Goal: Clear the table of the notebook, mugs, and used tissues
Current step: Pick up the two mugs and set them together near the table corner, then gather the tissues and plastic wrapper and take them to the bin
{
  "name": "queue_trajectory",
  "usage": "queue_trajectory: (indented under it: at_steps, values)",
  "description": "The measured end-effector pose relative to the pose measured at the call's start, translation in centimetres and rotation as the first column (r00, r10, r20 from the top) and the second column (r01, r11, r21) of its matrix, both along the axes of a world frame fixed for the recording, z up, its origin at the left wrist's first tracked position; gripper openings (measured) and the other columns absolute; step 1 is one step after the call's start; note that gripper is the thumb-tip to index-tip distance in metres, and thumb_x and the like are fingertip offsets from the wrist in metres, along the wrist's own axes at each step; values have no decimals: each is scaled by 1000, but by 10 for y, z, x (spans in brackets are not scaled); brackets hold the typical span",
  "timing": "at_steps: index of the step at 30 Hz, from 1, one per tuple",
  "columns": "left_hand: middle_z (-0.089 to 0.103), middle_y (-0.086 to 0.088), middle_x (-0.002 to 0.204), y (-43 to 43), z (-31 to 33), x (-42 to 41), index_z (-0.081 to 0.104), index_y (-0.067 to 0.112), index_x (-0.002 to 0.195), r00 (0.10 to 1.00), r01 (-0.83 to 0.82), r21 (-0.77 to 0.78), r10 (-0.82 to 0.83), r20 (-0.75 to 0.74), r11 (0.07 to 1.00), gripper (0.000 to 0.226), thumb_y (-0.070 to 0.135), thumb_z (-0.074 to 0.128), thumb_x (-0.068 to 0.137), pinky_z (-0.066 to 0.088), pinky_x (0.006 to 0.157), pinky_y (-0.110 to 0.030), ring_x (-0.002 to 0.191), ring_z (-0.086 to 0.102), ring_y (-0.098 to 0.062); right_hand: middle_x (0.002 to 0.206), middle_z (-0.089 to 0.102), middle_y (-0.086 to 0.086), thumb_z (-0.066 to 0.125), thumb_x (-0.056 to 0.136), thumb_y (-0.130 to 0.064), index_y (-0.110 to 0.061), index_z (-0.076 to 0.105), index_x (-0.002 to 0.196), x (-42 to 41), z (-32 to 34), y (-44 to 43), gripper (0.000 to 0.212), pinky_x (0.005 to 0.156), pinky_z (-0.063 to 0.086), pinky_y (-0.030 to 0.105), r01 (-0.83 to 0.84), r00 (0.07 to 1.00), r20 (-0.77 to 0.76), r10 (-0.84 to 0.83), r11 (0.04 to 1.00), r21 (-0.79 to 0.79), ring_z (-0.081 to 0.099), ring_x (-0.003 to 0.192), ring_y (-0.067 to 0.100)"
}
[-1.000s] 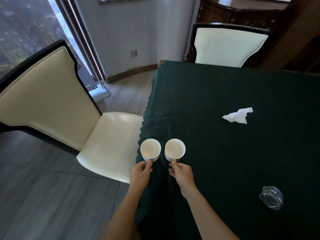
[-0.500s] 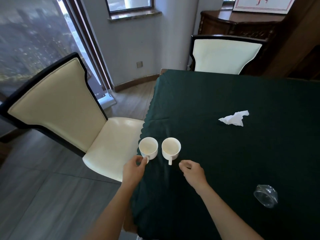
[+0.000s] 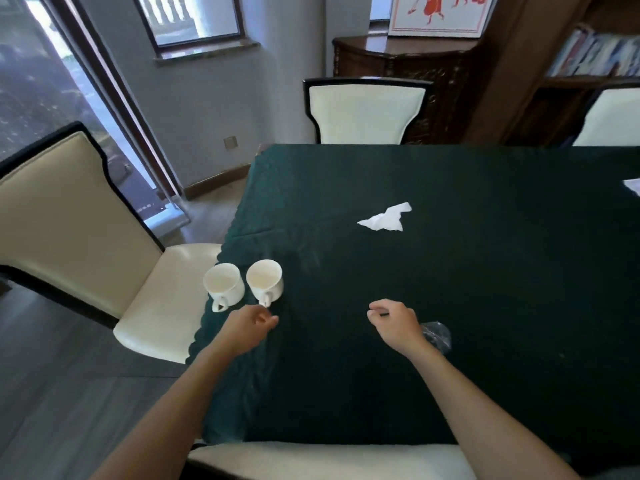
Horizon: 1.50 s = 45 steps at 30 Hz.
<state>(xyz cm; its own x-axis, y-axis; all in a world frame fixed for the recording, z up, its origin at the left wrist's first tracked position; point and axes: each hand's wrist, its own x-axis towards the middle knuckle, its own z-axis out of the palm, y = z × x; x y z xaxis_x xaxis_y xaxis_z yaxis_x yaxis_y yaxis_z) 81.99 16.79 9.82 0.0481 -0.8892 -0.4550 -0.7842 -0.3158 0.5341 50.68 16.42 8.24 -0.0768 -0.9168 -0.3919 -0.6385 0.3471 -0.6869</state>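
Two white mugs stand side by side at the table's left edge, the left mug (image 3: 224, 286) and the right mug (image 3: 265, 282), handles toward me. My left hand (image 3: 250, 328) hovers just below them, fingers loosely curled, holding nothing. My right hand (image 3: 394, 323) floats over the dark green tablecloth (image 3: 467, 289) further right, also empty with fingers bent. A crumpled white tissue (image 3: 386, 218) lies mid-table. Another white scrap (image 3: 633, 186) shows at the right edge. No notebook is in view.
A clear crumpled plastic piece (image 3: 437, 336) lies just right of my right hand. Cream chairs stand at the left (image 3: 104, 244), far side (image 3: 363, 112), far right (image 3: 609, 123) and right below me (image 3: 329, 459). A wooden cabinet and bookshelf stand behind.
Both hands have let go of the mug handles and drawn back. My right hand has moved right toward the plastic piece. The view has tilted up and shifted.
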Motion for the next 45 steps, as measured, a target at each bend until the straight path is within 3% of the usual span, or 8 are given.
queue_trajectory:
  at_steps: [10, 14, 19, 26, 32, 35, 40, 45]
  values:
    - [76, -5, 118, 3, -3, -146, 75, 13, 119, 971, 210, 53, -202, -125, 976, 34, 38, 61, 101, 55, 99, -33, 111, 71, -22, 144, 56, 11, 49, 104, -20, -15, 55, 144, -98, -21, 12, 41, 104, 50, 40, 215, 951, -234, -202, 976, 33, 55, 130, 27]
    - [74, -5, 123, 5, -9, -183, 71, 13, 125, 947, 283, 79, -265, -182, 956, 35, 37, 58, 104, 52, 95, -29, 113, 68, -20, 139, 52, 11, 63, 97, -37, -21, 55, 144, -108, -32, 19, 51, 98, 50, 38, 93, 943, -331, -47, 987, 127, 55, 125, 29]
    - [74, -3, 117, 8, -13, -195, 72, 14, 122, 938, 311, 96, -289, -189, 946, 32, 36, 57, 104, 47, 84, -25, 97, 63, -13, 117, 65, 4, 65, 95, -22, -20, 78, 99, -96, -43, 23, 14, 91, 56, 38, -12, 906, -416, 74, 989, 150, 65, 108, 24]
    - [61, -3, 146, 1, -16, -161, 54, 20, 148, 930, 319, 42, -305, -205, 947, 58, 24, 74, 94, 53, 100, -29, 121, 66, -22, 106, 72, -9, 65, 94, -13, -24, 82, 96, -67, -17, 7, 20, 85, 53, 28, -9, 1000, -4, 10, 985, 174, 65, 104, 11]
    - [57, 5, 149, -5, -11, -130, 48, 28, 153, 864, 345, -13, -324, -384, 938, 85, 11, 86, 78, 60, 100, -39, 132, 60, -17, 108, 76, 1, 61, 89, 0, -15, 80, 101, -30, 28, -6, 28, 86, 54, 30, -251, 958, 195, 209, 940, 229, 68, 107, 18]
    - [70, 9, 125, -5, -3, -121, 61, 29, 138, 842, 365, -109, -378, -386, 925, 71, 26, 90, 74, 60, 99, -38, 116, 68, -11, 108, 76, 11, 62, 89, 2, -10, 77, 103, -10, 39, -10, 24, 77, 60, 28, -263, 953, 219, 211, 934, 242, 74, 96, 21]
    - [66, 11, 85, -7, 17, -107, 67, 20, 101, 889, 296, -249, -361, -281, 922, 34, 42, 85, 82, 46, 64, -19, 73, 59, -5, 106, 75, 10, 72, 83, -8, -18, 73, 105, 15, 39, -19, 24, 89, 64, 41, -160, 973, 196, 118, 964, 213, 76, 100, 24]
    - [70, 5, 81, -22, 23, -99, 63, 21, 85, 912, 173, -255, -253, -322, 951, 20, 33, 79, 87, 48, 62, -21, 74, 64, -11, 113, 75, 11, 60, 98, -7, -16, 68, 121, 25, 45, -37, 26, 88, 64, 35, -27, 949, 313, -43, 976, 218, 76, 104, 23]
